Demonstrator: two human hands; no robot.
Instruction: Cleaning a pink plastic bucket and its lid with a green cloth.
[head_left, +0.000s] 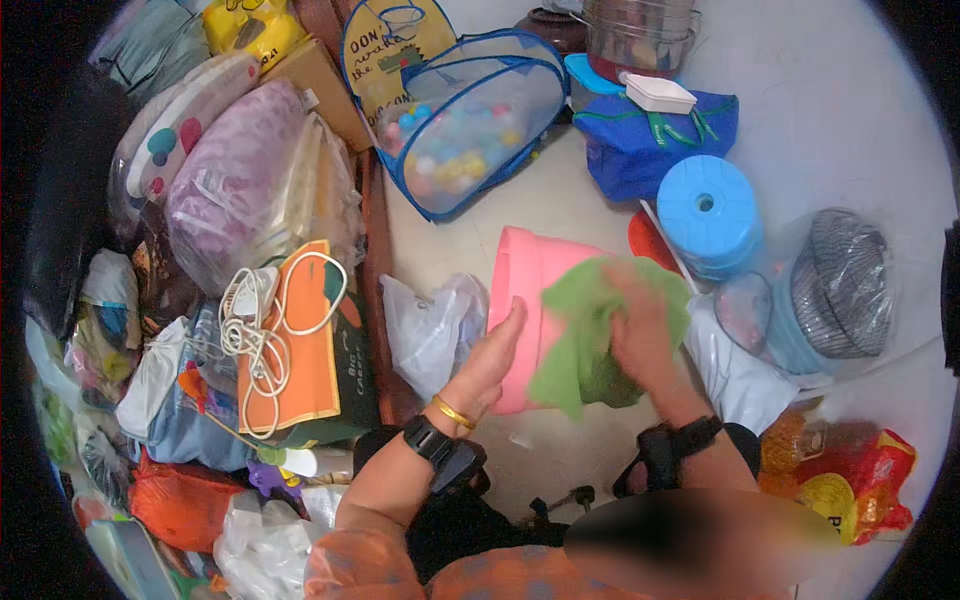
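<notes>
A pink plastic tub or bucket (521, 330) lies tilted on its side in front of me, its rim towards the left. My left hand (487, 364) grips it at the rim, thumb on the outside. Against the tub's right part my right hand (637, 330), blurred, presses a crumpled green cloth (577, 337), which covers much of that side. Part of the right hand's fingers is hidden by blur and cloth.
A white plastic bag (435, 326) lies left of the tub. On the right stand a blue round stool or container (705, 217), a blue bag (652, 142) and a wire basket (844, 285). Behind is a mesh basket of balls (472, 142); an orange bag with a cord (300, 360) is left.
</notes>
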